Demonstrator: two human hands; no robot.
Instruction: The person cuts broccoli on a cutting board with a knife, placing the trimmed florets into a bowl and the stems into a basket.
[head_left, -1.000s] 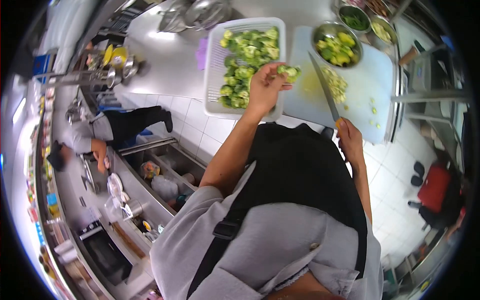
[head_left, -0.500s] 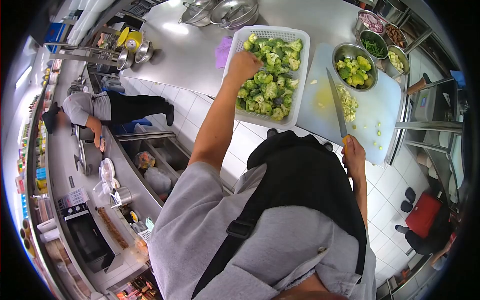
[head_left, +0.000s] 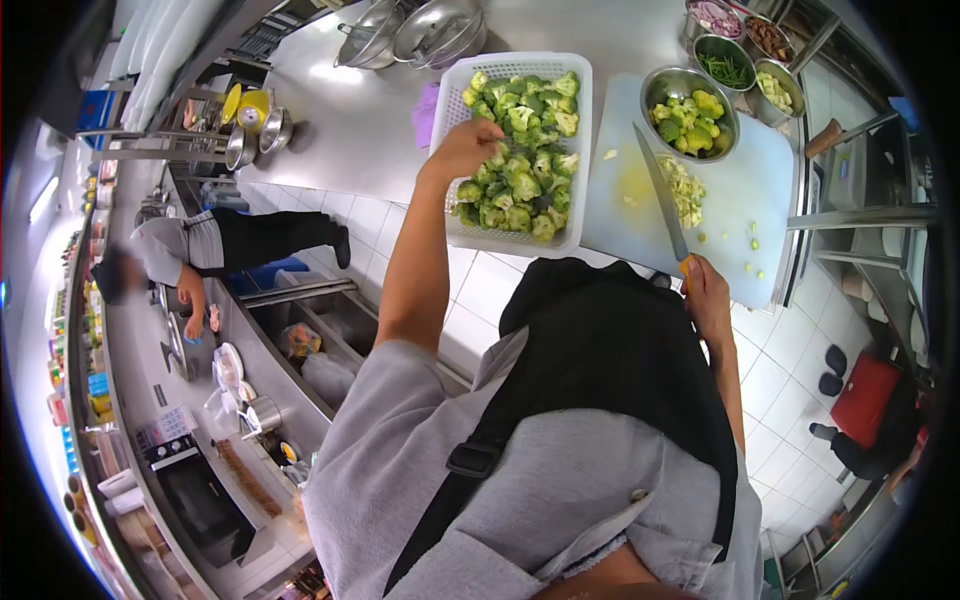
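My left hand [head_left: 464, 152] is over the left side of a white perforated basket [head_left: 583, 150] full of broccoli florets [head_left: 523, 185]. Its fingers are loosely bent and apart, close above the florets, with no piece visible in them. My right hand [head_left: 709, 293] is closed round the yellow handle of a long knife [head_left: 664, 200]. The blade lies over a pale cutting board [head_left: 735, 215], its tip pointing away from me. Beside the blade is a heap of chopped pale green pieces [head_left: 686, 190]. A metal bowl [head_left: 735, 132] of florets stands at the board's far side.
Several small bowls, one with green cut vegetables [head_left: 725, 68], stand at the far right. Metal colanders [head_left: 437, 35] and a purple cloth [head_left: 425, 115] lie on the steel table [head_left: 345, 130]. Another person [head_left: 190, 245] works at a counter on the left.
My left hand has drawn back a little toward me over the basket. My right hand keeps its hold on the knife. The whole view has shifted slightly.
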